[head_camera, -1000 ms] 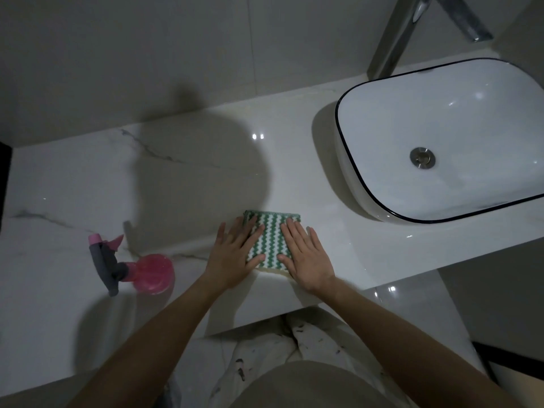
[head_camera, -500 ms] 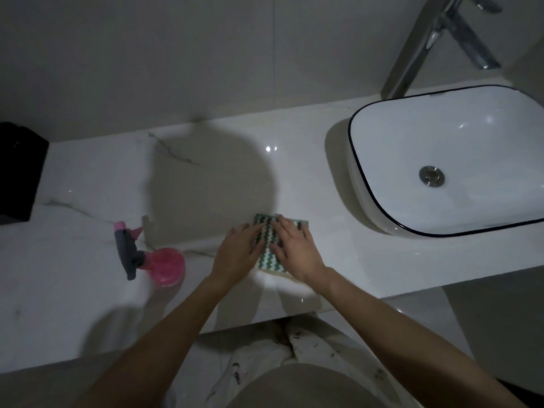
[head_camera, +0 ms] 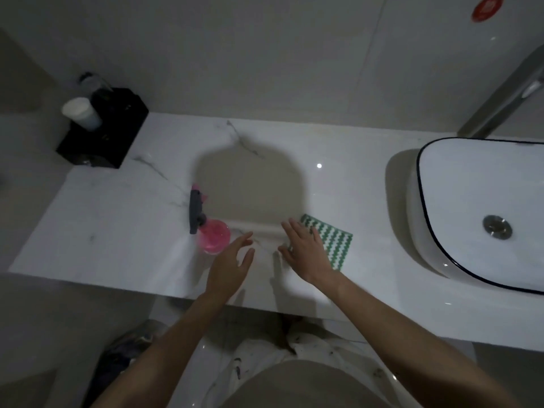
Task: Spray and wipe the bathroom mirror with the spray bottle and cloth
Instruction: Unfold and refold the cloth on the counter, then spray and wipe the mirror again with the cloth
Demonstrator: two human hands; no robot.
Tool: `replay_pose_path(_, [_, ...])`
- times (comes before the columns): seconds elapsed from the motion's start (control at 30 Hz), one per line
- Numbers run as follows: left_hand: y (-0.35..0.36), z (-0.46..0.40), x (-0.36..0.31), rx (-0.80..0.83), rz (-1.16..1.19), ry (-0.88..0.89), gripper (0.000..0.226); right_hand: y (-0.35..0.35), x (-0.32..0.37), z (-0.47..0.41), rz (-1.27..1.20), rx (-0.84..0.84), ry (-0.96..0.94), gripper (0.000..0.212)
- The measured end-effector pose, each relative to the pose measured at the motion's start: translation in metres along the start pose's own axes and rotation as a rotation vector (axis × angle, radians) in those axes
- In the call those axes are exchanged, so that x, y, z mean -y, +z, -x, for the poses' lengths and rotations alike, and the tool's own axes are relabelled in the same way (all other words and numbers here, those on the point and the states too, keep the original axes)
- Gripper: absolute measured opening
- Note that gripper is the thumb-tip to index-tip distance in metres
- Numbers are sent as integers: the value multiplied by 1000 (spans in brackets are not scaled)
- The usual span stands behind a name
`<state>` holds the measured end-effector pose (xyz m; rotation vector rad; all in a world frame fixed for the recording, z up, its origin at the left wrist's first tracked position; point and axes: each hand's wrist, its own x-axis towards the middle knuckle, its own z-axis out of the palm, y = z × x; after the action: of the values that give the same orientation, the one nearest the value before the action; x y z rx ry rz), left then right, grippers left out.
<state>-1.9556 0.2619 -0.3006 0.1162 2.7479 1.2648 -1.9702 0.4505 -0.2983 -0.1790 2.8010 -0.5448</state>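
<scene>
The cloth [head_camera: 332, 242] lies flat on the tabletop [head_camera: 117, 231], left of the sink [head_camera: 471, 201]; the right hand [head_camera: 303, 254] rests on its left edge, fingers spread. Further left, the left hand [head_camera: 232, 269] hovers, fingers loose, just beside the pink spray bottle [head_camera: 210, 231]

The one camera sits on my head, looking steeply down and forward at the worktop [head_camera: 112, 231], fairly close.
</scene>
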Motion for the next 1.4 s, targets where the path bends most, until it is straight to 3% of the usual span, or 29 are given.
replay_pose_path(0.47, [-50, 18, 29, -213, -69, -124, 26, 7, 28, -5, 64, 58, -113, 60])
replay_pose_path(0.67, [-71, -14, 31, -294, 43, -208, 76, 7, 18, -2, 51, 25, -86, 60])
replay_pose_path(0.87, [-83, -57, 52, -153, 74, -23, 108, -5, -5, 6, -23, -61, -14, 59])
replay_pose_path(1.0, [-77, -73, 46, -100, 135, 55, 100, -12, -22, 13, -54, -106, 31, 56])
replay_pose_path(1.17, [-67, -82, 40, -64, 194, 75, 72, -14, -40, 18, -47, -109, 113, 57])
replay_pose_path(1.27, [-58, -87, 30, -33, 112, 92, 55, -9, -46, 21, -25, -113, 145, 58])
replay_pose_path(1.4, [-51, -90, 17, -71, 26, 121, 57, -1, -50, 26, 0, -55, 216, 68])
